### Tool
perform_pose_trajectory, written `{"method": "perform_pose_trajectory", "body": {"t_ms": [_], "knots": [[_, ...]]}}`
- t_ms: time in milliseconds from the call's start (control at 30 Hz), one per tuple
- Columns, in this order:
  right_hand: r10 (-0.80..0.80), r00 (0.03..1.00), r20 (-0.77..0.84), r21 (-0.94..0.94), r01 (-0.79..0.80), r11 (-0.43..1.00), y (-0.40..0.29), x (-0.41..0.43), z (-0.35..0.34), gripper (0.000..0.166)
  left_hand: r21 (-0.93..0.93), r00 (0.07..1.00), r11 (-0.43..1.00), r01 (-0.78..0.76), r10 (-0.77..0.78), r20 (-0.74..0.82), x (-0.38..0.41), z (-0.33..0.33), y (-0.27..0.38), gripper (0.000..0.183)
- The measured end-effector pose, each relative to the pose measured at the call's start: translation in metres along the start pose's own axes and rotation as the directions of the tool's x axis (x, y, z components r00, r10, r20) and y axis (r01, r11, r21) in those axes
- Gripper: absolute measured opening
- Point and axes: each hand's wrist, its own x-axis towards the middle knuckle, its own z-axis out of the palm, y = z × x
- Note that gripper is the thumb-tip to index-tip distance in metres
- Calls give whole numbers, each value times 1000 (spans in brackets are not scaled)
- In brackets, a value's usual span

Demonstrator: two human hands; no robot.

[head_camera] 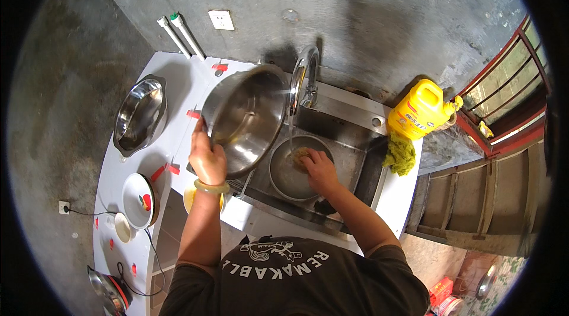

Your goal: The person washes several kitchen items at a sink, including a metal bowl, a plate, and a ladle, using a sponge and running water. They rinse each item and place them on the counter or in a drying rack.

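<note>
My left hand [208,160], with a pale bangle at the wrist, grips the near-left edge of a large stainless steel basin [249,125]. The basin is tilted up over the left part of the sink [346,138], its hollow facing right. In the sink bowl lies a smaller round metal pan [278,178] with some water in it. My right hand [322,171] reaches into this pan and holds a brownish scrubber [301,156] against its inside. A thin stream of water falls from the chrome faucet [304,76] into the pan, beside the scrubber.
Right of the sink stand a yellow detergent jug [420,111] and a green mesh cloth [400,153]. Leftward, the white counter [182,89] bears another steel basin [140,116], an enamel bowl [138,200], a small cup [122,227] and a kettle [109,291] near a cord.
</note>
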Motion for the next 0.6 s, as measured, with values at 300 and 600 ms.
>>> {"method": "perform_pose_trajectory", "body": {"t_ms": [300,600], "knots": [[133,958,256,-101,-111,989,26,-43,40,42,-630,542,354,691,-831,127,-38,46,-117,23],[153,930,334,-109,-123,986,26,-66,56,32,-602,295,182,778,-951,94,-71,86,-152,29]]}}
